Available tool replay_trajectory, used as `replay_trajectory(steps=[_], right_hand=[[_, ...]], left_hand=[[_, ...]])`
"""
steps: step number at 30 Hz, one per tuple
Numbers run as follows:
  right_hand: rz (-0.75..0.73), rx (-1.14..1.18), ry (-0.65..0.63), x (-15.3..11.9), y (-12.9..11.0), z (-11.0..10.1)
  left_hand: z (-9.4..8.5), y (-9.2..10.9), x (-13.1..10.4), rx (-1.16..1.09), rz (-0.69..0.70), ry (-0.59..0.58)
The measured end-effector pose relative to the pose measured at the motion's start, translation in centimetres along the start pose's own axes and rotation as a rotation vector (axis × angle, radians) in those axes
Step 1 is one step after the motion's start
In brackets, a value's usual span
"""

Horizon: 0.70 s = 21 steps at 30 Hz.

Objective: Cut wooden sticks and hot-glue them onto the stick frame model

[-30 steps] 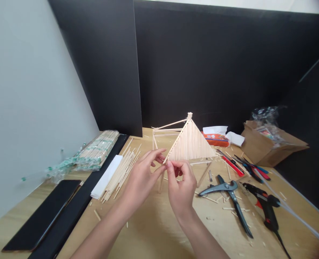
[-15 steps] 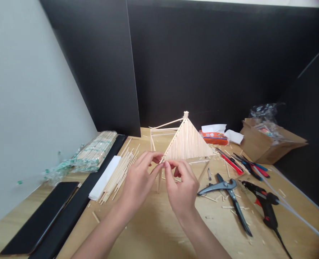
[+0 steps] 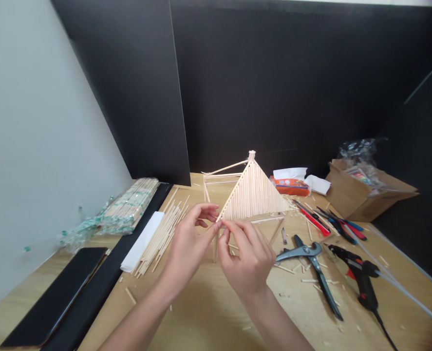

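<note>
A house-like model of thin wooden sticks [image 3: 254,192] stands in front of me, with a triangular slatted roof panel, a stubby peak and a thin open frame behind. My left hand [image 3: 192,239] is at the panel's lower left corner, thumb tip pressed on it and fingers curled round its outer side. My right hand [image 3: 247,253] meets it there, its fingers closed in a pinch just under the corner. Whatever lies between the right fingertips is too small and covered to make out. Part of the model's front legs is hidden behind the hands.
Loose sticks [image 3: 162,236] lie at left beside a folded white sheet [image 3: 140,243], bagged sticks [image 3: 131,204] and a black phone-like slab [image 3: 55,297]. At right are pliers [image 3: 312,256], a glue gun [image 3: 360,273], a red cutter [image 3: 314,219], an orange box [image 3: 291,187] and a carton [image 3: 365,195].
My right hand has rolled over, its thumb dropping below and its index finger now on top at the corner. The left fingers have loosened slightly. The model stays in place.
</note>
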State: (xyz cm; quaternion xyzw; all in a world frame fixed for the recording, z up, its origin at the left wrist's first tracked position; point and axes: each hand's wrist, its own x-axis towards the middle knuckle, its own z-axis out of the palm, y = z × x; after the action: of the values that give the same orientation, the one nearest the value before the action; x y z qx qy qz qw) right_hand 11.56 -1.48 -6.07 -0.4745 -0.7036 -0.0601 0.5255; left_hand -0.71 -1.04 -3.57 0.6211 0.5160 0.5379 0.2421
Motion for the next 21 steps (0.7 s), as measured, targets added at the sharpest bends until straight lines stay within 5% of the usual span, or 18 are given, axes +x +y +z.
replay_trajectory(steps=[21], right_hand=[[-0.076, 0.015, 0.107, 0.31, 0.49, -0.44]], left_hand=[[0.92, 0.31, 0.00, -0.181, -0.131, -0.015]])
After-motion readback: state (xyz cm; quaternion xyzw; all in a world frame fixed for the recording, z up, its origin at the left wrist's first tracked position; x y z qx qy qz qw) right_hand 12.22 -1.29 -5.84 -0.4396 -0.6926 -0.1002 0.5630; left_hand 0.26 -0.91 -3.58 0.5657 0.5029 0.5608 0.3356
